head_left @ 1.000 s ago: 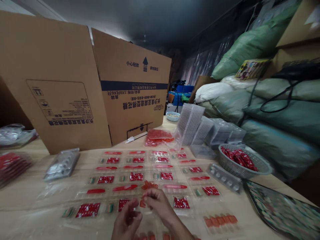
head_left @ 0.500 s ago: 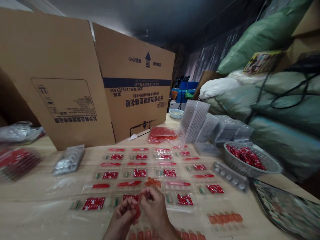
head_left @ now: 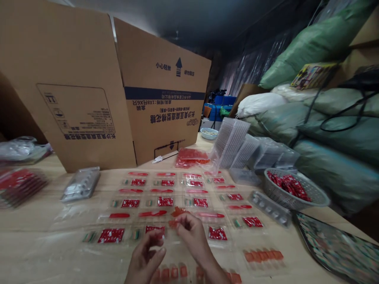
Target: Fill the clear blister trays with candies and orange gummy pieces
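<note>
Clear plastic blister trays (head_left: 166, 209) cover the wooden table, their pockets holding red printed packets (head_left: 111, 235), slim red sticks (head_left: 119, 215) and small green-striped items (head_left: 89, 236). My right hand (head_left: 192, 236) pinches a small orange-red piece (head_left: 173, 224) between its fingertips. A similar crinkled red piece (head_left: 179, 211) lies just beyond it on the tray. My left hand (head_left: 145, 256) is curled, with nothing visible in it, and its fingertips are close to a red packet (head_left: 154, 230). A row of orange-red pieces (head_left: 174, 272) sits in the tray below my hands.
Large cardboard box flaps (head_left: 89, 90) stand behind the table. To the right are stacked clear trays (head_left: 231, 142), a metal colander (head_left: 296, 193) of red packets and a patterned tray (head_left: 337, 248). Bulging sacks (head_left: 334, 165) are piled along the right.
My hands were close together around the red piece and have now parted, with my left hand lower and to the left. The view has shifted slightly.
</note>
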The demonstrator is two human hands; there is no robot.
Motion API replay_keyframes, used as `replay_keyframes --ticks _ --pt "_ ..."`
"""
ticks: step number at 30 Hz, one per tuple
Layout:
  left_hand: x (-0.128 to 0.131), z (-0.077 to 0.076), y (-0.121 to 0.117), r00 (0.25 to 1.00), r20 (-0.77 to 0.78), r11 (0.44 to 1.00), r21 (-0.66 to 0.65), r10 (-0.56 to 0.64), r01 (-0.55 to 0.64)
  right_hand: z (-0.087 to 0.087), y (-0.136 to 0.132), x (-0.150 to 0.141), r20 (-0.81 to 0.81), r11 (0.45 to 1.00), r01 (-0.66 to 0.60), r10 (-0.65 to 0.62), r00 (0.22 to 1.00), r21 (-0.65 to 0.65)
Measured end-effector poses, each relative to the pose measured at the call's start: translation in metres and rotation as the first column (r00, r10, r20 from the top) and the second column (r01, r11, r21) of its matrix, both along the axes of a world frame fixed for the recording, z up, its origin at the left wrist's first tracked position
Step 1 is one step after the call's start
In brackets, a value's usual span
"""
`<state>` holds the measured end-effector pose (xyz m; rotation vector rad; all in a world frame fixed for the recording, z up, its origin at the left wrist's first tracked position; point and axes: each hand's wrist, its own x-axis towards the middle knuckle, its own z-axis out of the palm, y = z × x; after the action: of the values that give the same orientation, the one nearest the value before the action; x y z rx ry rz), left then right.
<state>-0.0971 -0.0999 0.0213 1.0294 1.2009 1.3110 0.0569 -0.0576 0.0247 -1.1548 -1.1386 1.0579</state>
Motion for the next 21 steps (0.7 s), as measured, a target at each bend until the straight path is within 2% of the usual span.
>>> replay_keyframes --ticks 4,6,8,10,12,14,16,18,21 --pt "0.014 0.007 0.019 0.988 0.010 0.987 0.026 -0.156 0.156 0.001 -0.012 -0.011 -0.212 0.983 -0.150 0.124 0.969 -0.108" --pt "0.017 0.009 0.022 0.974 0.063 0.976 -0.002 -0.217 0.218 -0.001 -0.015 -0.011 -0.307 0.972 -0.172 0.116 0.944 -0.160" --pt "0.017 0.008 0.021 0.967 0.120 0.971 -0.051 -0.225 0.232 -0.003 -0.017 -0.009 -0.347 0.964 -0.181 0.104 0.932 -0.197" --pt "0.014 0.005 0.018 0.961 0.163 0.966 -0.093 -0.224 0.241 -0.004 -0.021 -0.008 -0.271 0.964 -0.195 0.142 0.952 -0.179" --pt "0.010 0.002 0.016 0.961 0.164 0.963 -0.112 -0.224 0.244 -0.004 -0.024 -0.008 -0.090 0.975 -0.192 0.182 0.979 -0.113" --pt "0.005 0.001 0.014 0.962 0.148 0.956 -0.149 -0.230 0.252 -0.003 -0.026 -0.010 0.085 0.982 -0.184 0.187 0.979 -0.049" --pt "-0.001 0.001 0.011 0.955 0.184 0.932 -0.238 -0.234 0.274 -0.002 -0.027 -0.012 0.153 0.982 -0.185 0.190 0.970 -0.045" --pt "-0.005 0.003 0.008 0.930 0.282 0.887 -0.330 -0.234 0.323 -0.002 -0.027 -0.015 0.091 0.973 -0.211 0.220 0.971 -0.097" --pt "-0.006 0.008 0.005 0.876 0.428 0.853 -0.347 -0.225 0.389 -0.004 -0.029 -0.022 -0.235 0.928 -0.307 0.256 0.938 -0.213"
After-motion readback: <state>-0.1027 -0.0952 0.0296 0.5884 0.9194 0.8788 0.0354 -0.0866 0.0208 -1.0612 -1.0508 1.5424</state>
